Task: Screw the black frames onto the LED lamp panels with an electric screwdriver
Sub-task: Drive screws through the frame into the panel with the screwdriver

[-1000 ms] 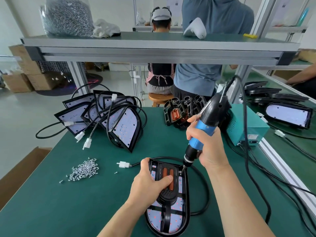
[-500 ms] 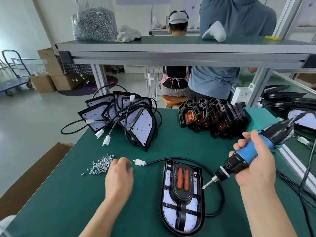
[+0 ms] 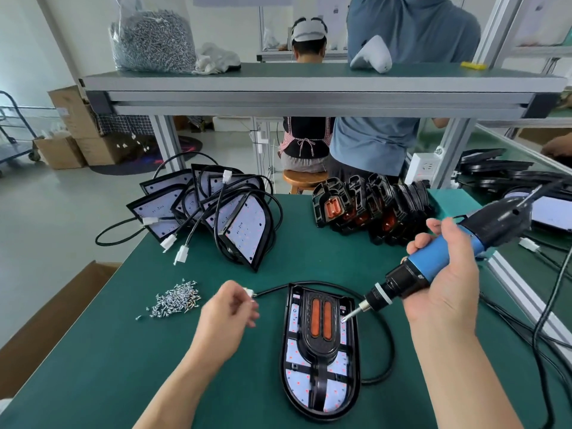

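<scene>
Your right hand [image 3: 442,301] grips the electric screwdriver [image 3: 433,258]; left hand [image 3: 226,314] curled, contents unclear: screw-loading step, feed the bit next.

In view are one framed lamp panel [image 3: 320,345], one electric screwdriver [image 3: 433,258] and one screw heap [image 3: 178,300] (spare panels [image 3: 244,230] and frames [image 3: 368,209] overlap uncountably).

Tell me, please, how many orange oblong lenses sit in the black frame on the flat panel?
2, side by side in the upper half of the black plastic frame: left orange lens, right orange lens. Neither is hidden.
</scene>
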The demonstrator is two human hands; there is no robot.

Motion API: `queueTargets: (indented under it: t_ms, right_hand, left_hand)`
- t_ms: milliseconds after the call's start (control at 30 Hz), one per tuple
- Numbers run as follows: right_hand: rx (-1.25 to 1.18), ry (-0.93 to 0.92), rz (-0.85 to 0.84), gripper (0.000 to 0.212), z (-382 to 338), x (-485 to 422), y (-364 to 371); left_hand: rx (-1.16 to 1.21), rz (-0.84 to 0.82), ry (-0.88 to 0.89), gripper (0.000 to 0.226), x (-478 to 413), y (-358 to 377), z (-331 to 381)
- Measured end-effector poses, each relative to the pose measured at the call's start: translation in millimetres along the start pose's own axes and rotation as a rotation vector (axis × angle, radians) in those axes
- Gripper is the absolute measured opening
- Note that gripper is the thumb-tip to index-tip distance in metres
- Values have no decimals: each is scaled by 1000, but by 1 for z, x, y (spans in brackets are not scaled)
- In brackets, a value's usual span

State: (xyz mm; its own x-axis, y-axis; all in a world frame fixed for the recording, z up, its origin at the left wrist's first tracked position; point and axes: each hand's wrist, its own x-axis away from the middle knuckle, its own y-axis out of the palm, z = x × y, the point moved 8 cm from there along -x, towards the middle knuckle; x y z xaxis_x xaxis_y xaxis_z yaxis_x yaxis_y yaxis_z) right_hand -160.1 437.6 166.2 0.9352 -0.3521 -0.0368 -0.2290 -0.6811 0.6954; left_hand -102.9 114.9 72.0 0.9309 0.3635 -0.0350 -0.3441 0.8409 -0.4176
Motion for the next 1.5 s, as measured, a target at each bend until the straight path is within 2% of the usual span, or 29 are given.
queueTargets:
  t_ms: [67,133,267,367,600,767,1067,1300,1500]
  right_hand:
    - [-13,-29,0,25,-2,4,10]
    - [-34,-45,-18,18,-2,9,20]
    - [-51,-42,-58,23,-1,20,37]
    - [-37,-53,-60,32,0,25,42]
    - [-21,-59,-58,26,3,29,39]
    - [-8,-74,-50,34,-1,30,36]
    - [-15,-82,-53,21,-8,31,32]
    - [15,-105,15,16,-10,36,22]
    - [57,-137,106,16,-11,41,12]
  left_hand:
    - [344,-98,-35,20,16,20,18]
    - [555,-201,-24,18,30,37,37]
    - [726,-317,-12,18,50,53,58]
    - [735,-335,-8,23,55,58,63]
    - [737,-327,-26,23,57,58,65]
    - [753,-319,-37,24,59,60,66]
    - [758,-321,-32,24,63,65,70]
    - [515,-176,97,42,70,63,71]
    - [312,-62,229,44,82,61,81]
